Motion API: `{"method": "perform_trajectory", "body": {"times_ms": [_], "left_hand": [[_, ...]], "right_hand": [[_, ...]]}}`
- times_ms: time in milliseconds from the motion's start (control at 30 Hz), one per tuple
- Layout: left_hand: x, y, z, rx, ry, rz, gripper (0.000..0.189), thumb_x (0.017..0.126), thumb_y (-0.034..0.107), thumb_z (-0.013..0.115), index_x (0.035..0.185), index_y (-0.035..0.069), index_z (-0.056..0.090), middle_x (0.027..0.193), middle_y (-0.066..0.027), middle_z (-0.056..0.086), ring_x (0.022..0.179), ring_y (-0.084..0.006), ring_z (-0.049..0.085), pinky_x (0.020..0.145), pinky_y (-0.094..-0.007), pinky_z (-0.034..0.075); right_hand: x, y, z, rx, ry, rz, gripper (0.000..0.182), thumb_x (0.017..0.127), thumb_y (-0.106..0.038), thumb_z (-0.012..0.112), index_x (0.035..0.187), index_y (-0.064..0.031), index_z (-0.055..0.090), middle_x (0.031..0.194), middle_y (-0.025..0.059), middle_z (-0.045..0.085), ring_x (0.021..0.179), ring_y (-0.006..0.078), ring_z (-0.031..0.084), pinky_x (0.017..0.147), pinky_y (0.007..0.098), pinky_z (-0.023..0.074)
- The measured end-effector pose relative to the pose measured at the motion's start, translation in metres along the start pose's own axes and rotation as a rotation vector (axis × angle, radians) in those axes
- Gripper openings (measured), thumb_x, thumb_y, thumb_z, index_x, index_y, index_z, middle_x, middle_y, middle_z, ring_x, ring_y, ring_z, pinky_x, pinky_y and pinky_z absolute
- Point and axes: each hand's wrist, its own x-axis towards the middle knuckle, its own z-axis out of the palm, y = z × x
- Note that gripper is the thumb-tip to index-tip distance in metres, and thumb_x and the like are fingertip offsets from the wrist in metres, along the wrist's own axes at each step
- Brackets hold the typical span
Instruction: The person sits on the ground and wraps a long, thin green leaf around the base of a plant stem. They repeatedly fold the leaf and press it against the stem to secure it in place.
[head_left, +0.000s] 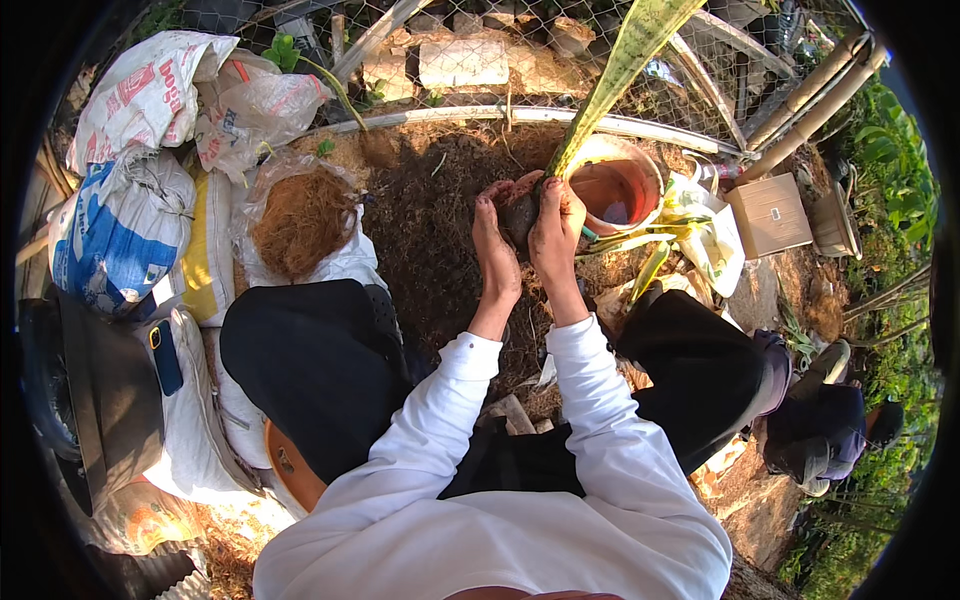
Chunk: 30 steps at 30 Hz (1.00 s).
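A tall snake plant leaf (611, 79) rises from a dark clump of soil (517, 219) cupped between my two hands. My left hand (496, 240) and my right hand (556, 229) both press on the clump, soil on the fingers; my right thumb lies at the leaf's base. Close beyond my right hand is a terracotta-coloured pot (651, 176), its opening facing me. More yellow-edged leaves (651, 266) lie on the ground below the pot. Dark loose soil (427, 225) spreads under and left of my hands.
At left are a plastic bag of brown coir fibre (304, 225), stuffed sacks (124, 225) and a phone (165, 358). A chain-link fence (525, 45) runs along the top. At right stand a cardboard box (769, 216), a plastic bag (712, 232) and another pot (835, 221); a person (817, 427) is beyond.
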Motion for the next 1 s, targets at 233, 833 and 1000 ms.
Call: {"method": "perform_trajectory", "body": {"times_ms": [233, 833, 1000], "left_hand": [[-0.007, 0.011, 0.004, 0.369, -0.089, 0.216, 0.056, 0.107, 0.045, 0.031, 0.132, -0.001, 0.049, 0.132, -0.0148, 0.053, 0.126, -0.0241, 0.048, 0.109, -0.0371, 0.035], [0.008, 0.027, -0.003, 0.267, -0.243, 0.192, 0.069, 0.102, 0.062, 0.028, 0.14, 0.005, 0.038, 0.136, -0.0109, 0.048, 0.13, -0.0204, 0.042, 0.114, -0.0379, 0.028], [0.007, 0.027, -0.016, 0.065, -0.218, -0.131, 0.08, 0.098, 0.069, 0.027, 0.151, 0.01, 0.029, 0.145, -0.0107, 0.042, 0.134, -0.022, 0.043, 0.108, -0.0373, 0.039]], "right_hand": [[-0.002, 0.006, -0.004, -0.098, 0.009, 0.005, 0.038, 0.106, -0.03, 0.047, 0.08, -0.0029, 0.052, 0.072, -0.0058, 0.046, 0.068, 0.0047, 0.037, 0.058, 0.0244, 0.0343], [-0.003, -0.017, -0.008, -0.079, -0.205, 0.07, 0.055, 0.108, -0.042, 0.035, 0.107, 0.0044, 0.064, 0.096, 0.0073, 0.066, 0.091, 0.0136, 0.059, 0.085, 0.0283, 0.0462], [0.007, -0.019, -0.008, -0.11, -0.265, 0.057, 0.053, 0.107, -0.041, 0.037, 0.1, 0.0024, 0.066, 0.079, 0.0042, 0.064, 0.067, 0.009, 0.058, 0.062, 0.0257, 0.0475]]}}
